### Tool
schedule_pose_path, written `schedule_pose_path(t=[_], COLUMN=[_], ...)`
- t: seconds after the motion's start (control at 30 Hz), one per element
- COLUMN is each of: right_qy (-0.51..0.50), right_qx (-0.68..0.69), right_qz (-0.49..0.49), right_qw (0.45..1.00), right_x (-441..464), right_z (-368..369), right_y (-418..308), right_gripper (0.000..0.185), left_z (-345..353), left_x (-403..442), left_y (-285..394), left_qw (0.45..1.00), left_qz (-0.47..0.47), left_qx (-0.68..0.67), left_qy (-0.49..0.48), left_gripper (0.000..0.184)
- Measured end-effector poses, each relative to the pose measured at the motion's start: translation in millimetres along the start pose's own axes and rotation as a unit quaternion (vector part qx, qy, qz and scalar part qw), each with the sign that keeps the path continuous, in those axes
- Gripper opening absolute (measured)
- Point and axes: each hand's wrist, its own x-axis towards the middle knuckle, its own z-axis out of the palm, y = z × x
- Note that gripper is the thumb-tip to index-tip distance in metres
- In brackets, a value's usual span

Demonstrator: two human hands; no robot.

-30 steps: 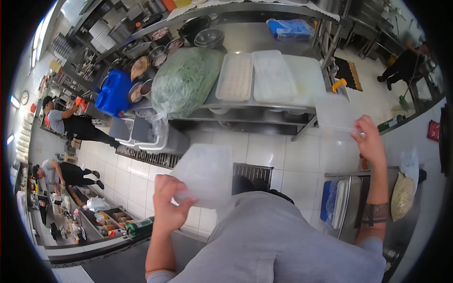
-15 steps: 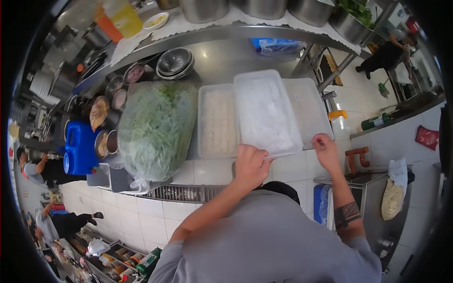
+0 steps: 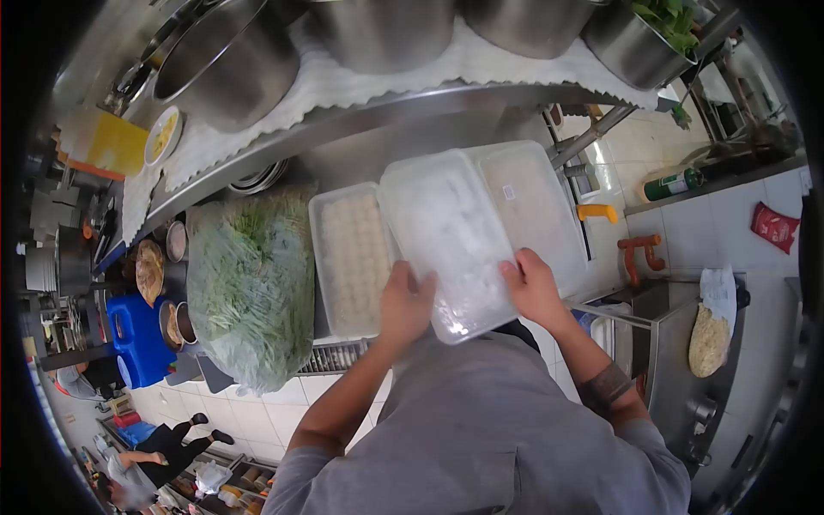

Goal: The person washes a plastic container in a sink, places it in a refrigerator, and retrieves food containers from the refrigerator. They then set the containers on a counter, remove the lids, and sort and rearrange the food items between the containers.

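Note:
A translucent plastic food container (image 3: 451, 236) with frosty white contents is held near its front end, overlapping the containers beside it. My left hand (image 3: 407, 302) grips its left edge, thumb towards the top. On the opposite side, my right hand (image 3: 534, 287) has its fingers closed on the right edge. Left of it lies a container (image 3: 354, 257) holding rows of pale round pieces. To the right sits another translucent container (image 3: 534, 202) with a small white label, partly covered by the held one. Fingertips under the held container are hidden.
A large plastic bag of leafy greens (image 3: 251, 292) lies on the left, near a blue jug (image 3: 142, 339). Steel pots (image 3: 378, 34) stand on the cloth-covered shelf above the counter. Co-workers, one person (image 3: 159, 455) among them, are at lower left. A yellow handle (image 3: 596, 212) juts out at right.
My right hand has come in from the right and taken the container's right edge. My left hand has moved onto its left side. The container is drawn nearer my body, and the view has shifted.

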Motion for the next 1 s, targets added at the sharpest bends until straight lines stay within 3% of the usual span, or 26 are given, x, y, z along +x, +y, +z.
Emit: schedule_pose_path(t=[0.03, 0.1, 0.17, 0.33, 0.43, 0.5, 0.57, 0.6, 0.67, 0.83, 0.93, 1.0], right_qy=[0.019, 0.025, 0.092, 0.113, 0.092, 0.074, 0.01, 0.001, 0.043, 0.06, 0.071, 0.08], right_qx=[-0.001, -0.003, 0.016, -0.043, -0.036, -0.035, 0.061, 0.058, 0.181, 0.16, 0.224, 0.246], right_qz=[-0.017, 0.008, 0.026, 0.059, 0.083, 0.087, 0.239, 0.246, 0.261, 0.305, 0.355, 0.383], right_qw=[1.0, 1.0, 0.995, 0.991, 0.992, 0.993, 0.969, 0.968, 0.947, 0.937, 0.905, 0.887], right_x=[-0.6, -6.1, -3.8, 18.1, 16.3, 4.9, -7.7, -12.2, -15.2, -14.7, -16.0, -16.0], right_z=[-8.2, -35.1, -67.7, -104.9, -120.6, -129.5, -135.8, -135.9, -131.9, -128.9, -124.4, -120.8], right_y=[1.6, 17.4, 30.1, 95.2, 103.6, 99.8, 96.0, 100.3, 105.0, 93.2, 85.8, 87.0], right_gripper=[0.03, 0.028, 0.026, 0.023, 0.021, 0.021, 0.02, 0.02, 0.021, 0.027, 0.036, 0.038], left_z=[5.3, 20.2, 45.8, 123.9, 112.5, 109.7, 136.9, 133.9, 125.7, 117.6, 117.9, 117.1], left_x=[3.8, 1.1, 12.0, 30.2, 44.1, 72.5, 129.2, 155.6, 190.1, 205.9, 209.1, 211.3], left_y=[7.9, 40.0, 67.4, 71.0, 86.5, 87.5, 51.9, 60.8, 70.7, 81.4, 80.8, 86.1], left_qw=[1.0, 0.996, 0.996, 0.979, 0.974, 0.991, 0.951, 0.961, 0.973, 0.973, 0.968, 0.981], left_qz=[0.0, 0.09, 0.06, 0.045, 0.032, 0.082, 0.267, 0.248, 0.214, 0.204, 0.222, 0.161], left_qx=[0.001, -0.012, 0.014, 0.033, 0.095, 0.085, 0.074, 0.058, 0.058, 0.11, 0.118, 0.09], left_qy=[0.002, -0.024, -0.061, -0.197, -0.201, -0.063, 0.139, 0.105, 0.056, 0.003, -0.007, -0.054], left_gripper=[0.032, 0.035, 0.034, 0.04, 0.042, 0.035, 0.038, 0.04, 0.041, 0.041, 0.053, 0.067])
